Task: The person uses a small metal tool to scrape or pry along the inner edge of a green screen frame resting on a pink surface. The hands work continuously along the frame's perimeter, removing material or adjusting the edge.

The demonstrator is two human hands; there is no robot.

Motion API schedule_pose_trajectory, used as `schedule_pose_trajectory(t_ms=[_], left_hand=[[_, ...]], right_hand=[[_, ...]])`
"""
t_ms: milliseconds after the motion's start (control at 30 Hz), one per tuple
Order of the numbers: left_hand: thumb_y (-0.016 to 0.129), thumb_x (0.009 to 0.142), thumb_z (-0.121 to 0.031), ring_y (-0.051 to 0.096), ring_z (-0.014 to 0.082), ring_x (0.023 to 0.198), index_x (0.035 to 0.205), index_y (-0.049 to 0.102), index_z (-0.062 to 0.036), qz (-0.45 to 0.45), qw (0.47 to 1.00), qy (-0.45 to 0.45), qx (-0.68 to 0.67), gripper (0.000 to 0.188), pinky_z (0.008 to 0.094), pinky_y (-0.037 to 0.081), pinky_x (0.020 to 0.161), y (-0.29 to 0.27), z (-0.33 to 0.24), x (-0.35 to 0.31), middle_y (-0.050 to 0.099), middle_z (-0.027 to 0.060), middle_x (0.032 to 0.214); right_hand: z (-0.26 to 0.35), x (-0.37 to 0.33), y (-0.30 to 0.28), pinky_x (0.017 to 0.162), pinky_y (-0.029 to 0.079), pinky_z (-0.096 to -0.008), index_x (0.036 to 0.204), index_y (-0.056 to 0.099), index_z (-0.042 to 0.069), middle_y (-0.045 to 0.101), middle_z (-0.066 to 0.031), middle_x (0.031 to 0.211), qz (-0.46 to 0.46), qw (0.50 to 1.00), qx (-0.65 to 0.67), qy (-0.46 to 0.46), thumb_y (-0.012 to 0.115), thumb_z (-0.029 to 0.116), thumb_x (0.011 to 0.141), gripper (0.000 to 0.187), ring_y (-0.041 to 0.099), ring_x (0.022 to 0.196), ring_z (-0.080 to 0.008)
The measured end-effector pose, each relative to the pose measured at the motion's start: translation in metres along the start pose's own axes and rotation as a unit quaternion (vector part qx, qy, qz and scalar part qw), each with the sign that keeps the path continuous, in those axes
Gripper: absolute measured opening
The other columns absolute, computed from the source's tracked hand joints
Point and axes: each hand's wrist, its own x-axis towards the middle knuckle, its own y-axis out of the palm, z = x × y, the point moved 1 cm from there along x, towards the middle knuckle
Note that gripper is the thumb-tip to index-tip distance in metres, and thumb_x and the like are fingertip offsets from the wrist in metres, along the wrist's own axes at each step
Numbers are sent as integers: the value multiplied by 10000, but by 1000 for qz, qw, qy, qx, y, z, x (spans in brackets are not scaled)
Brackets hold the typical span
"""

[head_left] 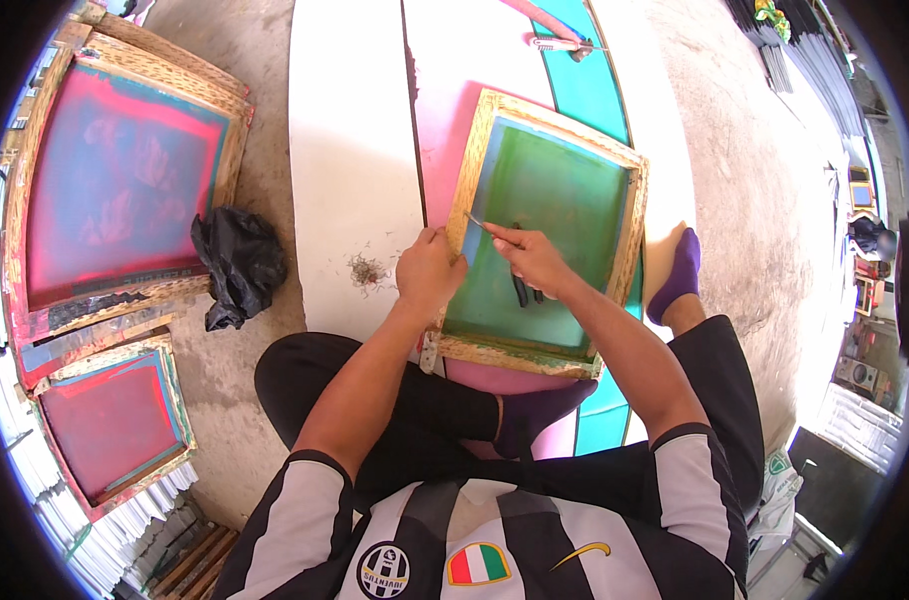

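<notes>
A wooden screen-printing frame point(565, 128) with green mesh point(575, 215) lies tilted in front of me. My left hand point(433, 272) is closed on its left rail. Pinched in my right hand point(531, 260) is a thin metal-tipped tool point(478, 221), its tip at the same rail just above my left hand; its exact kind is too small to tell. Dark-handled pliers point(521, 290) rest on the mesh, partly covered by my right hand. Left of my left hand is a small heap of thin scraps point(368, 271) that look like staples.
Beyond the frame lie a red-handled hammer point(550, 20) and a utility knife point(557, 44). At the left stand a large pink-and-blue screen point(125, 180), a smaller reddish screen point(115, 425) and a crumpled black plastic bag point(240, 265). My purple-socked foot point(680, 275) is right of the frame.
</notes>
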Motion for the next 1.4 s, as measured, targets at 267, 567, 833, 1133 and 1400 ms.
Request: schedule_pose_trajectory(t_ms=[267, 567, 833, 1133, 1400], left_hand=[[794, 825, -249, 726, 417, 905, 1143, 673, 18, -22, 1000, 18, 11, 433, 513, 598, 776, 5, 7, -3, 685, 183, 1104], [799, 822, -237, 720, 423, 907, 1088, 676, 18, 5, 1000, 2, 16, 389, 522, 593, 783, -2, -1, 0, 686, 191, 1077], [792, 836, -272, 742, 387, 905, 1249, 672, 36, -1, 999, 30, 36, 529, 484, 614, 772, 6, 10, -1, 693, 181, 1155], [778, 825, -261, 740, 395, 874, 1207, 678, 32, 13, 999, 19, 37, 491, 488, 613, 740, 5, 1, -1, 687, 176, 1110], [788, 836, -280, 729, 411, 930, 1174, 676, 11, 12, 1000, 12, 4, 459, 511, 600, 798, 7, 3, 1, 696, 179, 1123]], right_hand=[[-6, -7, 6, 621, 476, -341, 1535, 615, 218, 491, 28, 707, -146, 888, -388, -200, 607, 264, 1109, 428, 502, 607, -129], [-5, 9, -13, 623, 521, -415, 1570, 562, 161, 531, 8, 728, 56, 997, 47, 7, 584, 294, 1110, 479, 560, 623, -192], [10, -4, -15, 612, 522, -442, 1519, 590, 411, 642, -136, 729, -135, 821, -507, -226, 585, 317, 1084, 444, 607, 610, -340], [-16, 28, -27, 461, 372, -279, 1598, 538, 255, 373, 33, 668, 80, 990, -61, -96, 551, 273, 1134, 464, 360, 513, -57], [-17, 13, -18, 621, 524, -386, 1581, 550, 269, 508, -34, 706, 3, 991, -77, -107, 552, 336, 1118, 467, 581, 638, -164]])
